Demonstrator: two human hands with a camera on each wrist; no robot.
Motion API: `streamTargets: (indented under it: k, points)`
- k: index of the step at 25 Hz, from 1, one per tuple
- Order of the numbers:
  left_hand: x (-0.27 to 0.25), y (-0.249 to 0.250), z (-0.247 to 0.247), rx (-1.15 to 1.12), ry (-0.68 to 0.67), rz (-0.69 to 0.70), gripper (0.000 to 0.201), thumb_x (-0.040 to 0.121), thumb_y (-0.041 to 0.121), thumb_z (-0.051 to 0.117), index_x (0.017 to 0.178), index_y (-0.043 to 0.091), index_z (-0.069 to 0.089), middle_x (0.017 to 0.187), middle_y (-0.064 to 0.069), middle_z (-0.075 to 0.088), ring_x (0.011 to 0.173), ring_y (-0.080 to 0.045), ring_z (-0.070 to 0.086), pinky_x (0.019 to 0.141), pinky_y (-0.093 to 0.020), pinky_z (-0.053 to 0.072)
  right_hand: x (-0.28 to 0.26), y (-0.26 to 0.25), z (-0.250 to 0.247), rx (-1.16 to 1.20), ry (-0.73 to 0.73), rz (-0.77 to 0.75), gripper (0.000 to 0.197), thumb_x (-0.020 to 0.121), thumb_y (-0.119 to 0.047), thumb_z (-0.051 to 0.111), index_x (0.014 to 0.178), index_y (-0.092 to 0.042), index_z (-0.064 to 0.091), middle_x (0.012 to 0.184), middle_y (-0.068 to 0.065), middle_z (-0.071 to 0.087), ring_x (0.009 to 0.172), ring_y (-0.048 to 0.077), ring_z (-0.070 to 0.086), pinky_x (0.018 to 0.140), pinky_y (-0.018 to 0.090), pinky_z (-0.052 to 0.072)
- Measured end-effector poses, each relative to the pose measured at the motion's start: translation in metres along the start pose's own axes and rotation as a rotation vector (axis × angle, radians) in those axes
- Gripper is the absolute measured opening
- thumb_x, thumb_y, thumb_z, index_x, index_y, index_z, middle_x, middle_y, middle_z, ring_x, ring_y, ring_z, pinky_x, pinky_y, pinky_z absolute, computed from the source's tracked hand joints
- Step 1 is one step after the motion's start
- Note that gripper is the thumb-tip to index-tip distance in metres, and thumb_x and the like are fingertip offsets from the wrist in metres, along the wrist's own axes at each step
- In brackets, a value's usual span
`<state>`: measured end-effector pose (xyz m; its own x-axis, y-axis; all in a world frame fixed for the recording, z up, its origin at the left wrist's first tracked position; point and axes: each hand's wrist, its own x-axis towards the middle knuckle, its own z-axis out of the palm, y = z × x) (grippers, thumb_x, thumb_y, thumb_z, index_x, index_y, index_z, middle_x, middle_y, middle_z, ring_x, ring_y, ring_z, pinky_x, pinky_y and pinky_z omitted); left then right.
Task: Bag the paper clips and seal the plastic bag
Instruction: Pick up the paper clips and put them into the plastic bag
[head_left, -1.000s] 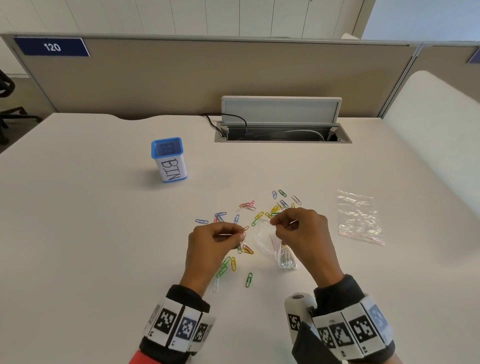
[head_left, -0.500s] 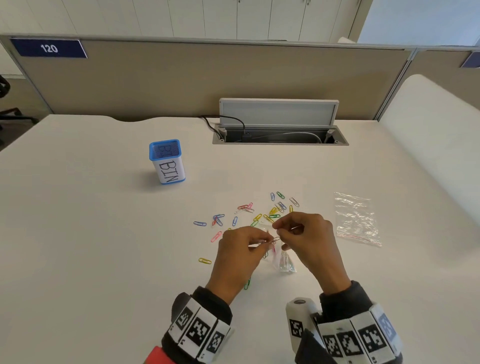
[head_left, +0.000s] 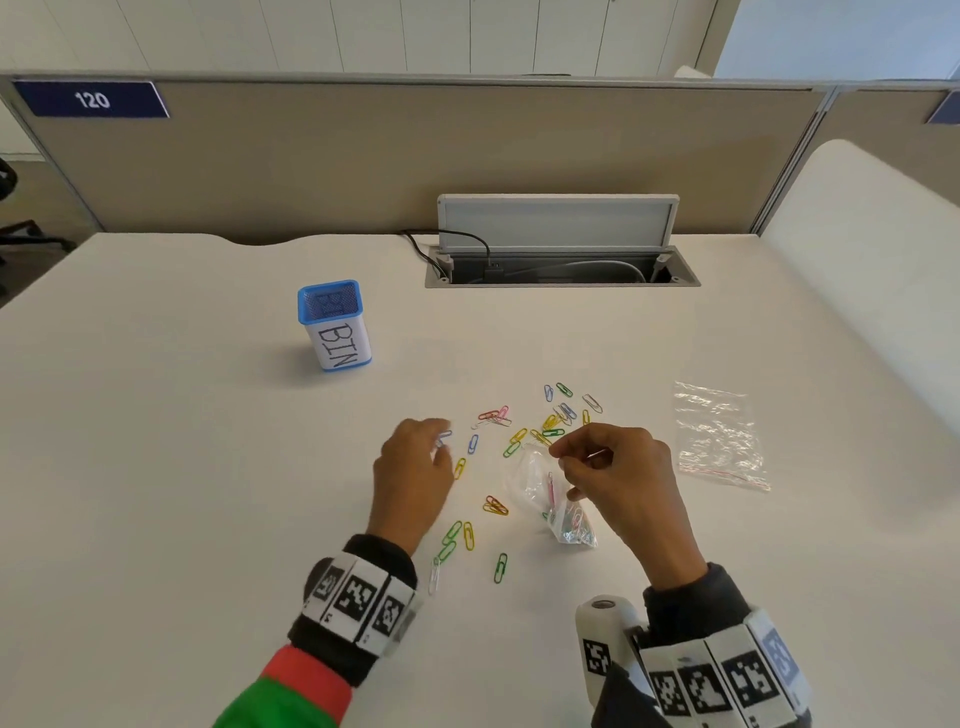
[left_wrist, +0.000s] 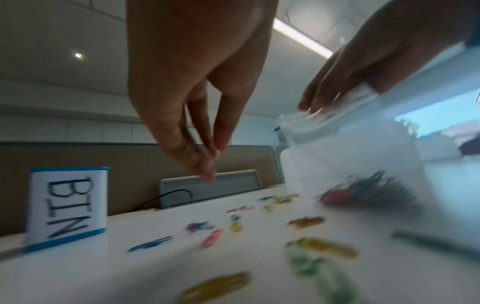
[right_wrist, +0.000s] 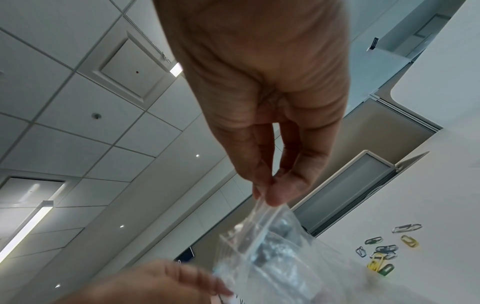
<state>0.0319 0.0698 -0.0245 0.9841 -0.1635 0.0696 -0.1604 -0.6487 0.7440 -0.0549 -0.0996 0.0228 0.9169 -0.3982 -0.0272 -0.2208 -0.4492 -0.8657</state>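
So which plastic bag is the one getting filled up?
Find the open cable box at the back of the white desk, then come toward the hands. The right hand pinches a clear bag holding some clips. The other bag, farther right, lies flat with nothing visible inside.

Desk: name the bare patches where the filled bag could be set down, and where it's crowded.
Bare: the desk left of the left hand and below the BIN cup; also between the loose paper clips and cable tray. Crowded: around both hands and the held bag, to the spare bag.
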Motion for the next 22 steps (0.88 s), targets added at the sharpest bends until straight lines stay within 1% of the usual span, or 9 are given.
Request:
streamTargets:
  k: [2,3,4,6,8,11,14,18,22]
  points:
    - [0.015,-0.02,0.001,0.254,-0.165,-0.189,0.049,0.093,0.021,0.045,0.136,0.004,0.032,0.144,-0.02,0.033,0.131,-0.034,0.038,0.107,-0.041,0.032,0.0,0.0,0.0,-0.003,0.0,0.004,0.018,0.081,0.003,0.061,0.08,-0.011,0.072,0.068,-0.001,0.066,0.047,-0.001,0.061,0.047,0.002,0.043]
    - [0.021,-0.028,0.003,0.31,-0.223,-0.267,0.056,0.094,0.025,0.041,0.141,0.001,0.019,0.15,-0.023,0.018,0.138,-0.036,0.024,0.112,-0.042,0.025,0.001,0.0,0.0,-0.001,0.006,0.006,0.018,0.08,0.003,0.061,0.08,-0.011,0.072,0.068,-0.001,0.066,0.048,0.001,0.061,0.046,0.002,0.043]
    - [0.026,-0.033,0.005,0.325,-0.264,-0.319,0.061,0.095,0.027,0.037,0.142,0.0,0.009,0.153,-0.025,0.007,0.141,-0.037,0.013,0.114,-0.043,0.019,0.001,0.0,0.0,0.002,0.015,0.007,0.019,0.08,0.003,0.06,0.079,-0.011,0.072,0.069,0.0,0.067,0.049,0.005,0.062,0.046,0.002,0.044]
    - [0.034,-0.034,0.009,0.308,-0.34,-0.333,0.065,0.096,0.03,0.033,0.142,-0.002,0.0,0.153,-0.026,-0.002,0.143,-0.037,0.002,0.116,-0.044,0.012,0.002,0.001,-0.001,0.004,0.021,0.011,0.018,0.081,0.004,0.06,0.08,-0.01,0.072,0.07,0.002,0.067,0.052,0.012,0.063,0.046,0.002,0.043]
    - [0.039,-0.03,0.015,0.302,-0.425,-0.26,0.065,0.097,0.03,0.031,0.142,-0.002,-0.004,0.154,-0.022,-0.006,0.143,-0.034,-0.003,0.117,-0.043,0.008,0.003,0.0,0.001,-0.002,0.017,0.012,0.017,0.081,0.003,0.061,0.081,-0.009,0.072,0.072,0.004,0.067,0.055,0.014,0.065,0.047,0.002,0.044]
    - [0.037,-0.023,0.025,0.331,-0.59,-0.077,0.067,0.096,0.033,0.033,0.143,0.005,-0.006,0.155,-0.015,-0.012,0.144,-0.03,-0.009,0.117,-0.042,0.002,0.004,-0.001,0.004,-0.014,0.014,0.002,0.018,0.08,0.003,0.061,0.08,-0.011,0.072,0.072,0.005,0.069,0.047,0.01,0.063,0.049,0.003,0.046]
    - [0.027,-0.02,0.031,0.462,-0.72,0.094,0.062,0.096,0.033,0.031,0.144,0.012,-0.003,0.156,-0.011,-0.015,0.143,-0.029,-0.013,0.117,-0.041,0.001,0.006,-0.002,0.005,-0.002,0.034,0.006,0.018,0.08,0.004,0.06,0.081,-0.009,0.073,0.071,0.006,0.069,0.048,0.017,0.064,0.048,0.002,0.044]
    - [0.004,-0.022,0.021,0.553,-0.805,0.235,0.054,0.098,0.027,0.022,0.144,0.012,-0.002,0.156,-0.009,-0.016,0.143,-0.026,-0.014,0.119,-0.039,0.002,0.01,-0.002,0.003,0.005,0.049,0.01,0.018,0.079,0.005,0.059,0.08,-0.007,0.072,0.073,0.008,0.07,0.054,0.017,0.065,0.045,0.001,0.042]
    - [-0.015,-0.028,0.011,0.524,-0.83,0.273,0.052,0.097,0.024,0.023,0.145,0.015,0.005,0.157,-0.005,-0.01,0.144,-0.021,-0.009,0.12,-0.041,0.011,0.014,-0.003,0.009,-0.059,0.039,0.008,0.018,0.079,0.001,0.061,0.079,-0.013,0.073,0.077,0.005,0.071,0.056,0.025,0.065,0.05,0.003,0.045]
